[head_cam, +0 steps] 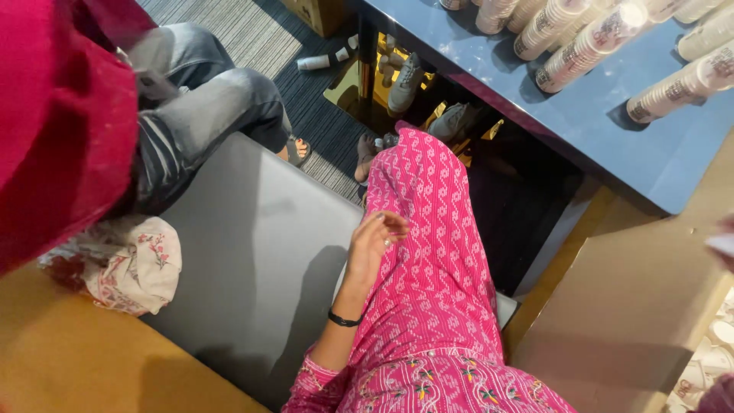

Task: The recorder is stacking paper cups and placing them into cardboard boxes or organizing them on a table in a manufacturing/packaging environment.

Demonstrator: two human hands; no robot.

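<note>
- Left hand (375, 237) near centre, resting against the left edge of the pink garment (436, 260); fingers (391, 223) loosely curled and narrow, holding nothing, tips touching the cloth.
- Black wristband (343, 320) on that wrist, nearer than the hand.
- Pink garment with white zigzag print, stretched over a leg just right of the fingers; long axis from the near bottom edge to the far centre, leaning slightly left, far end pointing at the shoes (405, 82) under the blue surface (612, 122).
- Right hand (726, 246) only a sliver at the right edge beside a white scrap; cannot tell how its fingers stand.
- Stacks of paper cups (585, 47), white with dark and red print bands, lying on their sides across the blue surface, far right.
- Plain brown cardboard flap (627, 306) near right, below the right hand.
- Small white bottle (313, 63) lying on the striped carpet, far left of centre.
- Grey surface (260, 252) left of the left hand; floral cloth bundle (130, 264) at its left edge.
</note>
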